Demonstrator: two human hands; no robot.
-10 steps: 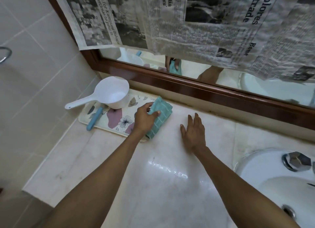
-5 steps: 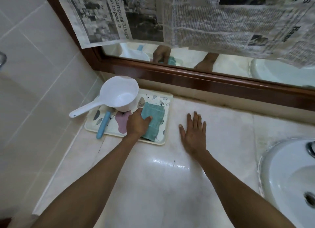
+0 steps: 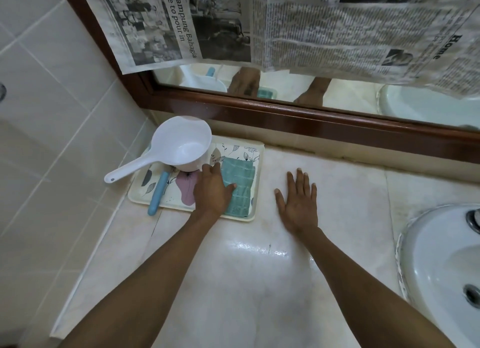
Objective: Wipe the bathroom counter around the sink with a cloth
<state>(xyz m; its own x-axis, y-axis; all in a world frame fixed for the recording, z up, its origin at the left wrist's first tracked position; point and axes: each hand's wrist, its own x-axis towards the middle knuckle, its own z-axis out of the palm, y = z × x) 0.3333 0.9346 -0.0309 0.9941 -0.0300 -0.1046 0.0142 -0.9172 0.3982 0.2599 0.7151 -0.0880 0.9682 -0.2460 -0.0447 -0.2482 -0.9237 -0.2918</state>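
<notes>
A folded teal cloth (image 3: 240, 185) lies on the right part of a floral tray (image 3: 260, 171) at the back left of the pale marble counter (image 3: 246, 282). My left hand (image 3: 211, 191) lies flat on the tray, its fingers straight and its thumb touching the cloth's left edge. To the right of the tray, my right hand (image 3: 297, 199) presses palm down on the bare counter with fingers spread. The white sink (image 3: 441, 264) sits at the right edge, partly cut off.
A white water scoop (image 3: 181, 142) and a blue-handled tool (image 3: 158, 193) also sit on the tray. The tiled wall is on the left. A wood-framed mirror (image 3: 311, 119) runs along the back, with newspaper (image 3: 311, 22) hanging over it. A metal tap (image 3: 474, 217) stands at the sink's rim.
My left hand carried the cloth from the counter leftward onto the tray, then loosened its grip and flattened. My right hand stayed planted on the counter.
</notes>
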